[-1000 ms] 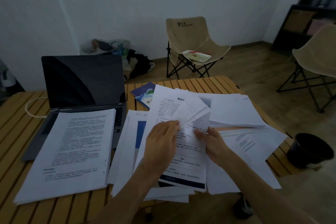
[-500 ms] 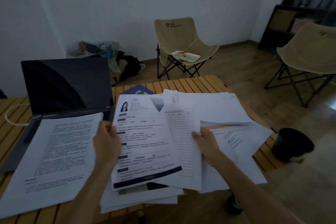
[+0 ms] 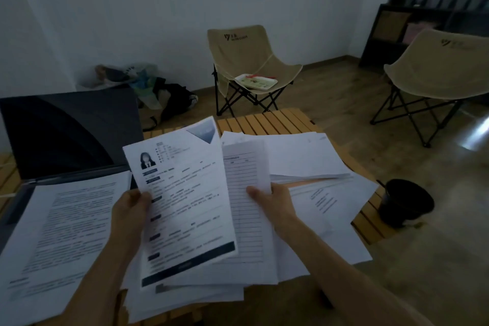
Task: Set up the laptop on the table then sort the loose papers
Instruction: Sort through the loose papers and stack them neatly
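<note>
Papers are mid-sort: the left hand (image 3: 132, 209) pinches a résumé sheet (image 3: 185, 209) by its left edge, the right hand (image 3: 270, 200) grips a lined form (image 3: 244, 180), both lifted over the worktop (image 3: 267, 119), long axes running away from the person, headings far. Next, I'd judge, each needs its pile. The laptop (image 3: 68, 130) stands open, left.

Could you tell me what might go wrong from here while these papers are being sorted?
The loose papers overhang the table edge above the black bin, so a nudge could drop some. The text stack covers the laptop keyboard. The left hand holds the photo sheet only by its edge.
</note>
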Demonstrator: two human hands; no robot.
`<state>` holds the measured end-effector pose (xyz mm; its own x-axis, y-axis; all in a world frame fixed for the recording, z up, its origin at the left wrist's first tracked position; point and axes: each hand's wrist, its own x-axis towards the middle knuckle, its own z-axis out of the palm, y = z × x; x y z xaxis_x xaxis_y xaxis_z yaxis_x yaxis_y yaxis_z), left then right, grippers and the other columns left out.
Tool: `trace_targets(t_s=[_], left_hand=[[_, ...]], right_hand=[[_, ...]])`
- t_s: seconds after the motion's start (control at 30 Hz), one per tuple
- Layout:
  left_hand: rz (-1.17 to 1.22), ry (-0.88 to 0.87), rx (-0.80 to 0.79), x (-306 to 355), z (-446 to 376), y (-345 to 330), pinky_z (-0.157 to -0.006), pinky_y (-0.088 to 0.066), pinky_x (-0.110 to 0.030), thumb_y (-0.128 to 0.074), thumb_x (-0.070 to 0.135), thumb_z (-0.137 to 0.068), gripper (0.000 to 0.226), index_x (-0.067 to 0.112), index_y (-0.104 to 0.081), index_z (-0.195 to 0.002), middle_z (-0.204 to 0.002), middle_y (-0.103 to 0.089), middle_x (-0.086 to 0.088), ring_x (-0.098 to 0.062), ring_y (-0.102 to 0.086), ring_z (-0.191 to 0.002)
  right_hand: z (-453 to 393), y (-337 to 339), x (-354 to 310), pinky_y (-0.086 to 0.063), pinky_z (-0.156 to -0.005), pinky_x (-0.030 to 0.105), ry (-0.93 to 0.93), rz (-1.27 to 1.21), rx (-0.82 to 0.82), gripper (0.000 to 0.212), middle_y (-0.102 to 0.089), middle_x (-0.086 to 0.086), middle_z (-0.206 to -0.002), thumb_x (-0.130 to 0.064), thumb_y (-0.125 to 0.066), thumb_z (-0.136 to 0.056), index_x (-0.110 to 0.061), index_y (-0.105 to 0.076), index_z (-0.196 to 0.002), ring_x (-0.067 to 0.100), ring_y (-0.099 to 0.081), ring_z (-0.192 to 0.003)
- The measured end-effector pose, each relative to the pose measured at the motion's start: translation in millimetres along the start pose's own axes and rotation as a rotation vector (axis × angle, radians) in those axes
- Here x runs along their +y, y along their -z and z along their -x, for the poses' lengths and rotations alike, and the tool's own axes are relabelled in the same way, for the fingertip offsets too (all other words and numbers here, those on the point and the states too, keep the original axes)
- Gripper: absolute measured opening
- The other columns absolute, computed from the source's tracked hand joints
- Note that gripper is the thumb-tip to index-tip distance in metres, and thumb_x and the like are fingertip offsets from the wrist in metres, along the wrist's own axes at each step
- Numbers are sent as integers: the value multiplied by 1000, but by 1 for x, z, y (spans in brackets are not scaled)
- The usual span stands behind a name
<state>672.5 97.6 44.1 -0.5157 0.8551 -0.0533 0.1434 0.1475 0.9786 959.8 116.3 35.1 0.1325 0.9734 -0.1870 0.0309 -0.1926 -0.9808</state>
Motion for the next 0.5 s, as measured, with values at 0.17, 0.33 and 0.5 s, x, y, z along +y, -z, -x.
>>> trace_targets(t_s=[0.17, 0.33, 0.5], left_hand=[[-158, -13, -30, -5, 4, -7, -85, -53, -41, -63, 19, -95, 25, 9, -61, -117, -106, -65, -8, -28, -62, -96], [-196, -56, -44, -4, 12, -13, -79, -52, -38, -68, 19, -90, 12, 20, -61, -100, -93, -64, 4, -21, -61, -89], [-108, -80, -178, 5, 19, -20, -80, -43, -30, -69, 16, -91, 16, 21, -57, -101, -90, -57, 10, -13, -55, -84]], right_hand=[[9, -25, 1, -52, -55, 20, 89, 31, -58, 17, -74, -5, -72, -26, -75, -87, -11, -72, -80, 6, -68, -60], [13, -23, 5, -52, -57, 26, 140, -21, -99, 24, -72, 8, -73, -23, -70, -93, -6, -68, -75, 11, -62, -61], [11, -19, 7, -49, -54, 24, 155, 19, -90, 29, -70, 9, -69, -21, -66, -94, -7, -63, -69, 11, -61, -59]])
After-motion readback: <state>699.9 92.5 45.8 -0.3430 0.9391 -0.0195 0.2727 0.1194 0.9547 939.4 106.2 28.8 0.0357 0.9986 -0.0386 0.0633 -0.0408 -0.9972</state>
